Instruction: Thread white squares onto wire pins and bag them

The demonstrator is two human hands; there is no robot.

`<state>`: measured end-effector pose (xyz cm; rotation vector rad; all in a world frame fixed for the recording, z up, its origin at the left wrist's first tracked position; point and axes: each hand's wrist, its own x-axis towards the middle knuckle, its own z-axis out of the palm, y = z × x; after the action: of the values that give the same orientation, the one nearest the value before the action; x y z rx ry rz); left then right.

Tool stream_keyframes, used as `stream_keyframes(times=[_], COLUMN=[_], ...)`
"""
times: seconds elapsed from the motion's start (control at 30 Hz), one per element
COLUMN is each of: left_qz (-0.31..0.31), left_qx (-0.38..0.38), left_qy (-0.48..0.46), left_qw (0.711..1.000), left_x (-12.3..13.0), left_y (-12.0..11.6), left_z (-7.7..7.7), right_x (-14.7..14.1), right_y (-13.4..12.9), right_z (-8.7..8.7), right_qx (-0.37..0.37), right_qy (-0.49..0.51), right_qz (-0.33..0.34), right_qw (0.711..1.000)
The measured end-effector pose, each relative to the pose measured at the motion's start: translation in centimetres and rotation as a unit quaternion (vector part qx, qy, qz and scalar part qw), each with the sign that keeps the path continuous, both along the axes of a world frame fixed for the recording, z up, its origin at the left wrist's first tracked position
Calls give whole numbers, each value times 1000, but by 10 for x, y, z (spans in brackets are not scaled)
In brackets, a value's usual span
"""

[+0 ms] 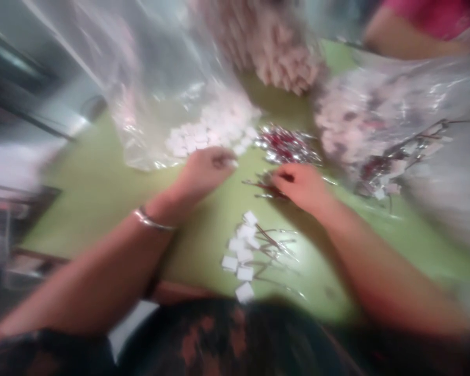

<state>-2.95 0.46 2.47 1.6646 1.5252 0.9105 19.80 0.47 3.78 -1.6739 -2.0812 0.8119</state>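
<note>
The view is blurred. My left hand is closed in a pinch at the near edge of a pile of white block-like pieces; a small white piece shows at its fingertips. My right hand is also closed, its fingertips down among a few short wires with shiny ends; whatever it grips is hidden. Just beyond it lies a heap of dark red wires with silvery ends. Closer to my body, several white blocks with wires attached lie loosely grouped on the green table.
A clear plastic bag stands open around the white pile. Bundled pinkish pieces lie at the back. Another clear bag fills the right side, with wired pieces by it. Across the table is another person's arm.
</note>
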Motion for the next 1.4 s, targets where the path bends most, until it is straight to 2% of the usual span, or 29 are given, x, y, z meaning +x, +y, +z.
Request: stream_keyframes(times=[0.13,0.23,0.47,0.6,0.67,0.8,0.9,1.07,1.27,1.4], left_qz=[-20,-22,0,-4,-5,-9,-20,-28,51,34], left_qx=[-107,-151,-213,-218,-224,-234,-228,-232,-203,-198], left_qy=[-182,-254,-384,-423,-425,-422,-416,-383,-422,-407], left_qw=[977,955,898,879,877,876,880,894,882,891], left_x=[1,1,6,8,9,11,13,13,14,15], left_y=[-2,-2,-7,-9,-9,-11,-14,-17,-17,-18], left_z=[2,1,6,8,9,12,13,11,13,15], right_x=[3,0,-3,-3,-5,-11,-15,-16,-16,-15], right_y=[-2,-5,-11,-18,-22,-28,-28,-27,-27,-27], right_z=[7,5,5,10,15,18,13,9,13,13], right_qx=[-38,-51,123,156,173,155,132,121,105,127], right_qy=[193,273,294,324,313,167,94,86,88,79], right_qz=[-61,-70,-43,-46,-37,40,71,43,23,22], right_qw=[978,958,947,932,933,973,984,988,990,988])
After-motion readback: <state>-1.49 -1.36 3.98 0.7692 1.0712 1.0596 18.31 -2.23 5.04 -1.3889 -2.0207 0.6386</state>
